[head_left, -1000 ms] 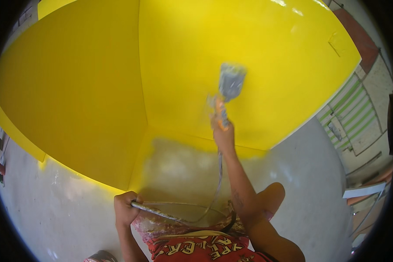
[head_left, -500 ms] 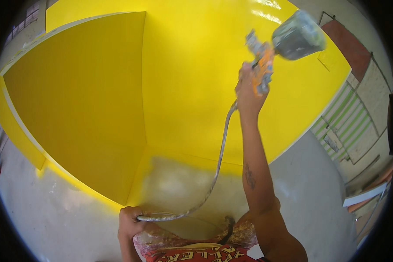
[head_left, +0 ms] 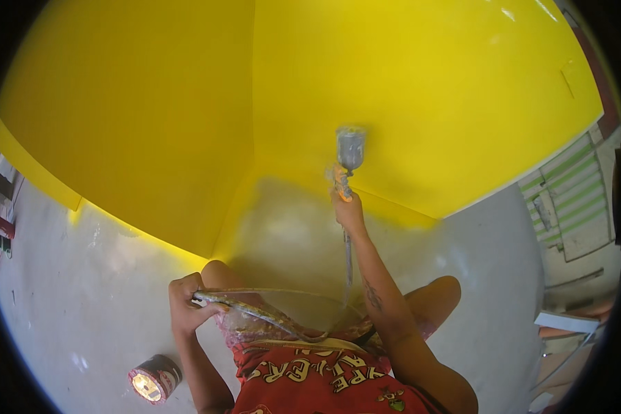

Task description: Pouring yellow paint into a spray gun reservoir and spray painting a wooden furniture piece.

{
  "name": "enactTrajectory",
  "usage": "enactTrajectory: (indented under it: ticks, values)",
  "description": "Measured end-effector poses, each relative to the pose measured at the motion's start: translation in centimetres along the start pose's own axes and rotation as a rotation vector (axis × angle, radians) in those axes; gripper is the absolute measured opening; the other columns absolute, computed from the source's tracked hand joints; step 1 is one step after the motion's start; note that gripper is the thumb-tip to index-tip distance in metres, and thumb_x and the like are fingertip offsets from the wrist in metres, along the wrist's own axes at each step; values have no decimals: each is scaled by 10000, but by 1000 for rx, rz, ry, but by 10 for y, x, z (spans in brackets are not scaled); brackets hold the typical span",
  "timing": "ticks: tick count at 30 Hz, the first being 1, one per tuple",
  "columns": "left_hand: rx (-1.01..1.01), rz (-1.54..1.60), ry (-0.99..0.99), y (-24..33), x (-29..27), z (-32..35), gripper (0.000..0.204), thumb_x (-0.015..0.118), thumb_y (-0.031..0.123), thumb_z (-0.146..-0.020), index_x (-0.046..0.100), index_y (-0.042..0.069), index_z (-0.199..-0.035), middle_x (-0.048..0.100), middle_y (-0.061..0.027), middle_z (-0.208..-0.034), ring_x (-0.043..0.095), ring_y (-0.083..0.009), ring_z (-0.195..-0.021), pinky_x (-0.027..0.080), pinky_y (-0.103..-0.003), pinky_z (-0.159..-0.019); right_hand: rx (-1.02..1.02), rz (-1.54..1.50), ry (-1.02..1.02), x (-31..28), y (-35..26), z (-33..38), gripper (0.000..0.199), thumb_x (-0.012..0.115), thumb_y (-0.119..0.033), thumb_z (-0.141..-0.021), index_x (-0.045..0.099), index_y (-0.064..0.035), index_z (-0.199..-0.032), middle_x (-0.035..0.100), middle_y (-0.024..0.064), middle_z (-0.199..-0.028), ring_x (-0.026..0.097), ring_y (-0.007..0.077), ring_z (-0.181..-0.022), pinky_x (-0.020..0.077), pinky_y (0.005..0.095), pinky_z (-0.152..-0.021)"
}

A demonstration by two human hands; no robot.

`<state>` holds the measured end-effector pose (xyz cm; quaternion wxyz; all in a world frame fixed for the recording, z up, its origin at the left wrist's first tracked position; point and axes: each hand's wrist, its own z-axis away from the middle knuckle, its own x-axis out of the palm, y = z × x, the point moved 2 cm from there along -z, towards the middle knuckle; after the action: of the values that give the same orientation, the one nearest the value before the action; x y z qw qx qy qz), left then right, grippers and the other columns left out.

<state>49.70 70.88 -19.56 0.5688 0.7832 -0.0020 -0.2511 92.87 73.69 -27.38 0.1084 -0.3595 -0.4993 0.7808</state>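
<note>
My right hand [head_left: 350,210] is closed round the handle of a paint spray gun [head_left: 342,183], orange and grey with a paint-stained cup [head_left: 351,148] upright on top. The gun is held low, in front of the bright yellow panel [head_left: 428,83] on the right. From its handle a grey air hose [head_left: 348,262] hangs down and loops across my lap. My left hand [head_left: 186,300] grips the paint-spattered hose at the left, beside my knee. A second yellow panel [head_left: 138,117] meets the first at an inside corner. Whether spray is coming out cannot be made out.
A paint can [head_left: 155,379] stands on the grey floor [head_left: 103,303] near my left forearm. Yellow overspray lies along the panels' lower edges. At the right are a green-and-white striped panel [head_left: 566,186] and a white board [head_left: 566,321]; small items lie at the far left.
The spray gun has come down from high on the right panel to near its bottom, with its cup now upright. My left hand has risen slightly, still holding the hose. The view has tilted downward.
</note>
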Motion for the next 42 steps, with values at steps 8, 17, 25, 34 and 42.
enactTrajectory:
  ticks: [8, 17, 25, 34, 42]
  values:
    - [-44, 98, 81, -8, -8, 11, 700, 943, 535, -527, 415, 80, -589, 405, -2, -516, 371, -115, -493, 277, -294, -459, -174, -91, 56, -9, -40, 7, 337, 695, -307, -924, 668, 29, -942, 642, 88, -740, 581, 167, -664, 472, 348, -645]
    - [54, 232, -7, -5, 5, 1, 628, 948, 439, -599, 460, 46, -560, 496, -50, -533, 446, -141, -493, 325, -302, -466, -843, -415, 431, -97, -293, 51, 224, 685, -241, -952, 600, -80, -823, 489, -42, -638, 403, 47, -480, 307, 236, -447]
    - [102, 279, 15, -13, 14, -3, 517, 937, 406, -606, 601, 14, -624, 530, -81, -556, 512, -186, -521, 370, -312, -495, -1135, -557, 544, -119, -363, 74, 193, 688, -237, -954, 605, -78, -883, 517, -33, -671, 435, 42, -507, 332, 222, -454]
    - [4, 133, 92, 24, -1, 3, 618, 916, 490, -627, 492, 44, -574, 483, -24, -524, 436, -135, -480, 316, -297, -457, -511, -341, 159, -45, -163, 26, 237, 682, -214, -960, 639, 19, -965, 523, -16, -701, 448, 72, -631, 401, 272, -575]
    - [-44, 123, 160, 5, -7, 13, 729, 898, 600, -578, 401, 68, -562, 391, -5, -511, 349, -121, -485, 245, -305, -456, -157, -57, -10, 36, -8, 3, 306, 676, -298, -934, 652, 7, -933, 608, 69, -695, 545, 142, -593, 442, 322, -575]
